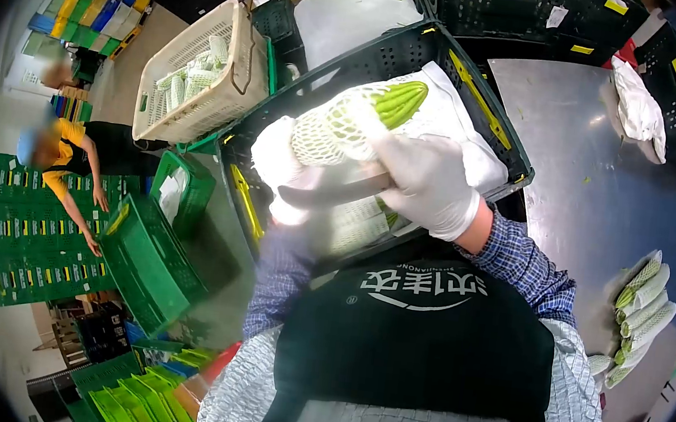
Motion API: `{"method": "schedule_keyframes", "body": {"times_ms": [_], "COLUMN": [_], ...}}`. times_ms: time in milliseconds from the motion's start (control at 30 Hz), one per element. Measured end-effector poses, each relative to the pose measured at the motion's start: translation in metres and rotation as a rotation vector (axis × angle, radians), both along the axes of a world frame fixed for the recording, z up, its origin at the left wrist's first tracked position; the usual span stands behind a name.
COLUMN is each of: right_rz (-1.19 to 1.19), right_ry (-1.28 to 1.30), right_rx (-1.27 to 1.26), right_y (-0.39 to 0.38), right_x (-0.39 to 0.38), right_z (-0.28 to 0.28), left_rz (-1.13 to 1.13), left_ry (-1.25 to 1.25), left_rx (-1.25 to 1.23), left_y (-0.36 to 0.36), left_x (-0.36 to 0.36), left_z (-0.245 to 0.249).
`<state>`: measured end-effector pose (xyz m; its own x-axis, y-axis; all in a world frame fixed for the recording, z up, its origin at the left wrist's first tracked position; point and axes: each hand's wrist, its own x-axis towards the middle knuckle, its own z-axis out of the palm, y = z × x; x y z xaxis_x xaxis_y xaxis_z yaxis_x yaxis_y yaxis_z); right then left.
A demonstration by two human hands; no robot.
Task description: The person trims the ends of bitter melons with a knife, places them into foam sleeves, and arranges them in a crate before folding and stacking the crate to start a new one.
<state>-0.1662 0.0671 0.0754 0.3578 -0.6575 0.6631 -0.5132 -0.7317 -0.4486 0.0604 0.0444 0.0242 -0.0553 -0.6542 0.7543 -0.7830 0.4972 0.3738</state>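
A green ridged bitter melon point(401, 104) in a white foam net sleeve point(330, 131) is held tilted above a dark crate point(259, 131). My left hand point(277, 158), in a white glove and partly blurred, is closed around its netted end. My gloved right hand point(433, 184) is closed on a knife point(332, 192), whose blade points left beneath the melon. The right fingers also touch the melon near the sleeve's edge. Inside the crate lie white sheeting point(466, 146) and more netted melons point(357, 228), partly hidden by my hands.
A cream basket point(247, 55) of netted produce stands left. Several netted melons point(644, 317) lie on the metal table point(574, 188) at right, with a white cloth point(637, 108) farther back. At far left, a person point(70, 143) reaches toward a green crate point(152, 265).
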Motion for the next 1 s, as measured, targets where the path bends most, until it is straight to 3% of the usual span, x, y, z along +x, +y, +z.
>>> {"method": "schedule_keyframes", "body": {"times_ms": [67,133,233,333,767,1000], "right_rz": [0.029,0.053,0.083,0.08,0.119,0.073], "right_ry": [0.1,0.134,0.142,0.185,0.093,-0.016], "right_rx": [-0.073,-0.061,-0.05,-0.018,0.016,-0.097], "right_y": [0.001,0.005,0.006,0.006,0.011,0.009], "right_x": [0.004,0.007,0.009,0.009,0.011,0.012], "right_z": [-0.006,-0.007,-0.008,-0.014,-0.012,-0.004], "left_rz": [-0.011,0.127,0.095,0.061,0.014,0.105], "left_ry": [-0.031,-0.106,0.012,0.012,0.087,0.045], "left_rx": [-0.114,-0.228,-0.101,0.092,0.207,0.075], "left_y": [0.004,0.0,0.007,0.012,0.035,0.033], "left_x": [-0.005,-0.009,0.011,0.017,0.012,0.025], "left_z": [0.007,-0.002,-0.032,-0.03,-0.021,-0.029]}}
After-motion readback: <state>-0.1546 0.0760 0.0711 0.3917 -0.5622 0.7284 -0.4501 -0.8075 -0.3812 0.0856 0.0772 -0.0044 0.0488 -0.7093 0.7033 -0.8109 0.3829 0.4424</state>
